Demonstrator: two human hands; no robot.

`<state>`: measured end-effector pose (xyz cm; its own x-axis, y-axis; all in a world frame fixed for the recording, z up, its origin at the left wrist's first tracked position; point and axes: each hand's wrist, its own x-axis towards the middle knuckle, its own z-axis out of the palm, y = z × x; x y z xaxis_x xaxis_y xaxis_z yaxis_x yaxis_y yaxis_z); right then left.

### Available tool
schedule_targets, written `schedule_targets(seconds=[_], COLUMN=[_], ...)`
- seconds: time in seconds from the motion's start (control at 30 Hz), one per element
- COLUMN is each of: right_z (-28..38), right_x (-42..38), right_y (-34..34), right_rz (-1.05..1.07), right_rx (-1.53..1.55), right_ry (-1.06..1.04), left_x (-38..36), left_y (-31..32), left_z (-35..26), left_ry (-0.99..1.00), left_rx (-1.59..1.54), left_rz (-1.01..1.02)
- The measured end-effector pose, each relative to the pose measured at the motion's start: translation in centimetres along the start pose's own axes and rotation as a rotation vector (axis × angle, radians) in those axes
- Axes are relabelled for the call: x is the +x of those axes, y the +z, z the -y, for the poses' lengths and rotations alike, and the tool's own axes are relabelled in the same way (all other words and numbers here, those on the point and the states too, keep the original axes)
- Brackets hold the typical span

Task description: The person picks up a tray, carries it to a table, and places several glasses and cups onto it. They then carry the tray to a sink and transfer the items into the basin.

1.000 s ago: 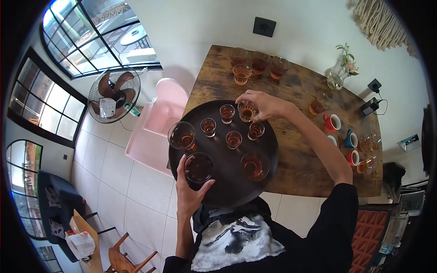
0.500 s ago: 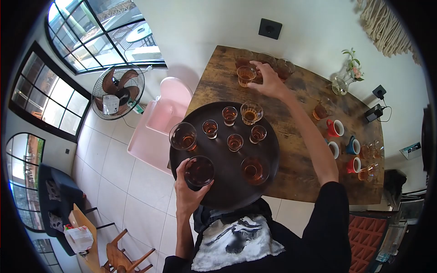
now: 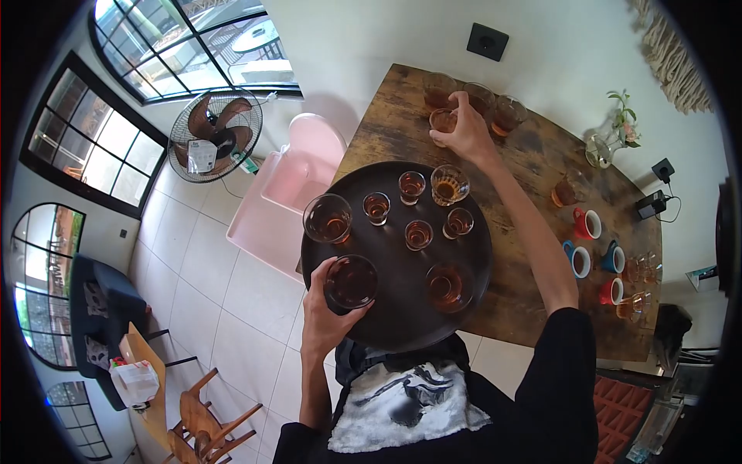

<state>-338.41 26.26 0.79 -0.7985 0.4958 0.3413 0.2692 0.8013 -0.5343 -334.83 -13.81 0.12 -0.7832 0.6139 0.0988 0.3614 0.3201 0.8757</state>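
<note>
My right hand (image 3: 469, 138) reaches over the back of the table, thumb and fingers closed round a small glass (image 3: 442, 121) of amber drink. Right behind it stand more glasses, among them a larger glass (image 3: 508, 117). My left hand (image 3: 325, 317) is wrapped round a wide glass (image 3: 351, 283) of dark drink at the near left of a round dark tray (image 3: 386, 313). Whether that hand also bears the tray is hidden. On the tray are several small glasses, a ribbed glass (image 3: 450, 186), a tall glass (image 3: 328, 220) and a wide glass (image 3: 449, 289), all with brown drink.
The tray overlaps the wooden table (image 3: 516, 311). To the right stand red cups (image 3: 587, 223), blue cups (image 3: 613, 257), stacked clear glasses (image 3: 641, 268) and a flower vase (image 3: 599, 148). A pink plastic chair (image 3: 294, 182) and a fan (image 3: 215, 139) are at the left.
The view has shifted slightly, so most things sit further right. My right hand's fingers have closed further round the small glass. My left hand keeps its hold on the dark glass.
</note>
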Motion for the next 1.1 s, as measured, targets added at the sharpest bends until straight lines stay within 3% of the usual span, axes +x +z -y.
schedule_targets(seconds=[0.23,0.53,0.6,0.63,0.73,1.1], right_z=[7.0,14.5,14.5,14.6,14.4,14.0], right_x=[-3.4,-8.7,-9.8,-10.3,-11.6,-13.7], right_y=[-4.5,-6.4,-5.3,-5.0,-3.9,-1.6], right_rz=[0.024,0.408,0.494,0.580,0.544,0.596], right_rx=[0.095,0.333,0.259,0.246,0.137,-0.097], right_ry=[-0.161,-0.323,-0.498,-0.484,-0.614,-0.592], left_x=[0.5,0.9,1.0,1.0,1.0,0.8], left_y=[-0.8,-2.0,-2.1,-2.1,-2.1,-1.9], left_z=[0.3,0.2,0.2,0.2,-0.1,0.5], left_ry=[0.012,0.005,0.031,0.056,0.045,0.036], left_rx=[0.017,-0.015,0.006,0.025,0.014,-0.013], left_rz=[0.064,0.121,0.120,0.121,0.120,0.118])
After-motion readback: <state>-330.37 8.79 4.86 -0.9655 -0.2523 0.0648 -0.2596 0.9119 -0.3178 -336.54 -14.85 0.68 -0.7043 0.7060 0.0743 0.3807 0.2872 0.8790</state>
